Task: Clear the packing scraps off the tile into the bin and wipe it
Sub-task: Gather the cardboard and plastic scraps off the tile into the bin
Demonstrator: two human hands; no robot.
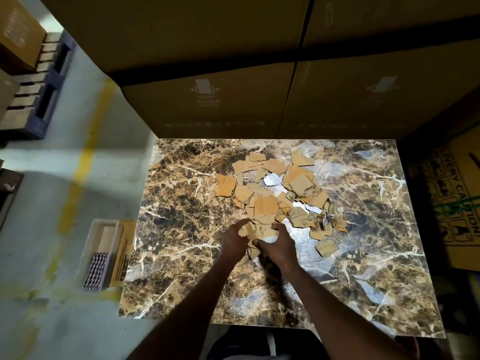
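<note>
on tile (181,229), both hands (257,242) grip scraps (259,233).

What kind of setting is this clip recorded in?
Most likely a warehouse or storeroom. Large brown cardboard cartons are stacked behind the brown marble-patterned tile, a dark wooden pallet sits on the grey concrete floor, and a worn yellow painted floor line runs past it.

stacked cartons (207,105), grey floor (52,178)
</note>
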